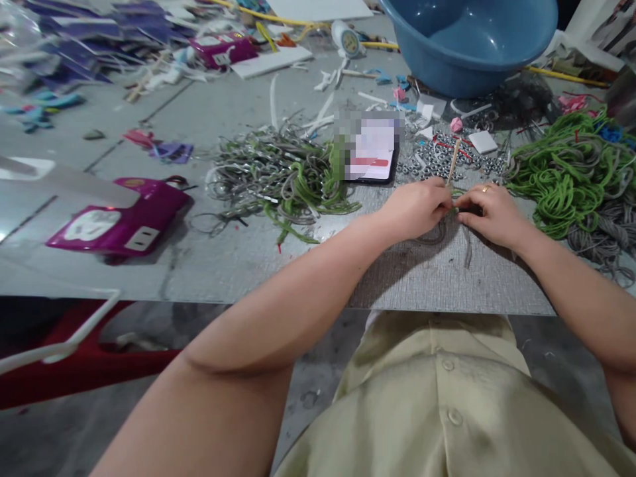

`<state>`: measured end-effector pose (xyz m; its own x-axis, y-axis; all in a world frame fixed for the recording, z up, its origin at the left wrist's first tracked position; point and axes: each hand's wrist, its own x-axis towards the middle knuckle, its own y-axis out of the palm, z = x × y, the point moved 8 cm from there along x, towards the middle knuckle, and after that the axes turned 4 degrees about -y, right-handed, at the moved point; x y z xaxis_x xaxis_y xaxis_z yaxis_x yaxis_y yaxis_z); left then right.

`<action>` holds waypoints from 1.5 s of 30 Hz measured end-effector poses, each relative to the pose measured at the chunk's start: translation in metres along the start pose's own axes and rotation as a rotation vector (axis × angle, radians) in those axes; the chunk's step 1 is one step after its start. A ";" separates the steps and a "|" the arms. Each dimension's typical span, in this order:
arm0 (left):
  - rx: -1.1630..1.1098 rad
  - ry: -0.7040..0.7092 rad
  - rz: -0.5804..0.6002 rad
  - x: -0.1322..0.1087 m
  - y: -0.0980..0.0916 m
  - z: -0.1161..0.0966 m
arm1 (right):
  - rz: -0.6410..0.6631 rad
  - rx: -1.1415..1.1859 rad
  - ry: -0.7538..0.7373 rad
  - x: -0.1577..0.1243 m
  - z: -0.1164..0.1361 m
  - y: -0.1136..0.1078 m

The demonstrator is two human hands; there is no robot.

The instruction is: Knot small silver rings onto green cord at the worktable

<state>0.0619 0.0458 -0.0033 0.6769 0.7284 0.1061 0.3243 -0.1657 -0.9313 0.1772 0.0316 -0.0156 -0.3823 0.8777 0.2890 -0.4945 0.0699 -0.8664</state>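
Note:
My left hand [420,207] is closed in a pinch on a grey and green cord [468,250], just above the table. A thin wooden stick [454,162] slants up from its fingertips; whether the fingers grip it too is hard to see. Opposite, my right hand [489,211], with a ring on one finger, pinches the same cord with thumb and forefinger. The fingertips of both hands nearly meet, and part of the cord is hidden under them. Behind them lie many small metal rings [427,161], loosely scattered.
A phone [372,156] lies left of the rings, beside a heap of green and grey cords with metal parts [278,175]. More green cord [571,172] is piled right. A blue basin [472,53] stands behind. At left is a purple device [124,215].

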 end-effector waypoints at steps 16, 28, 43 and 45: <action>0.086 -0.080 0.095 0.001 0.006 -0.002 | 0.052 0.029 0.044 0.003 0.003 0.001; 0.066 -0.127 0.113 0.001 0.007 -0.001 | 0.056 -0.078 0.036 0.000 0.006 -0.006; 0.015 -0.110 0.076 0.000 0.004 -0.005 | 0.011 -0.103 0.006 0.001 0.011 -0.004; 0.037 -0.132 0.093 0.000 0.006 -0.004 | 0.022 -0.076 0.019 0.002 0.011 -0.005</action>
<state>0.0663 0.0418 -0.0073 0.6094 0.7925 -0.0258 0.2380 -0.2139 -0.9474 0.1703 0.0274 -0.0066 -0.3775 0.8881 0.2623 -0.4251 0.0854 -0.9011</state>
